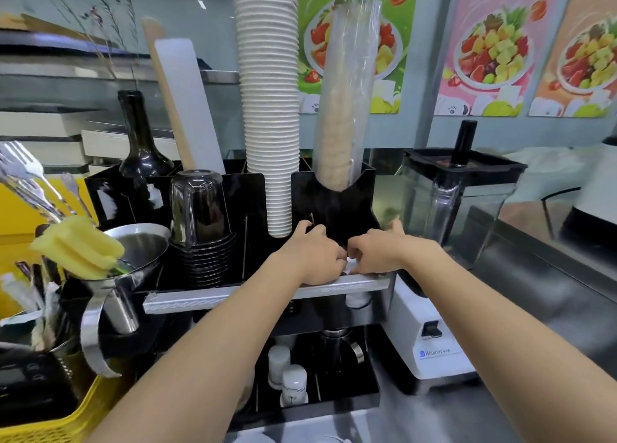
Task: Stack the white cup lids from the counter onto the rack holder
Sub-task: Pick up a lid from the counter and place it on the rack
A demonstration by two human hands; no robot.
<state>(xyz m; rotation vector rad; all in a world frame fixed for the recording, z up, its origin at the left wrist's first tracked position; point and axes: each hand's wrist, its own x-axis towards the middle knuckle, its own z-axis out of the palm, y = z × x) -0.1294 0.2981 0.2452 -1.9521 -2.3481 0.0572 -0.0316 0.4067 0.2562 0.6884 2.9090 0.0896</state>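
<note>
Both of my hands reach into the front right slot of the black rack holder [334, 202]. My left hand [314, 255] and my right hand [374, 252] meet there with fingers curled around a small white thing, apparently white cup lids [349, 265], of which only a sliver shows between the fingers. How many lids there are is hidden. The hands rest just above the rack's silver front ledge [233, 295].
A tall stack of white paper cups [270, 108] and a plastic-wrapped sleeve of cups [347, 92] rise from the rack. Black cups [200, 222] stand at its left. A blender [444, 242] is close on the right; a steel funnel [133, 252] and a yellow basket [50, 422] on the left.
</note>
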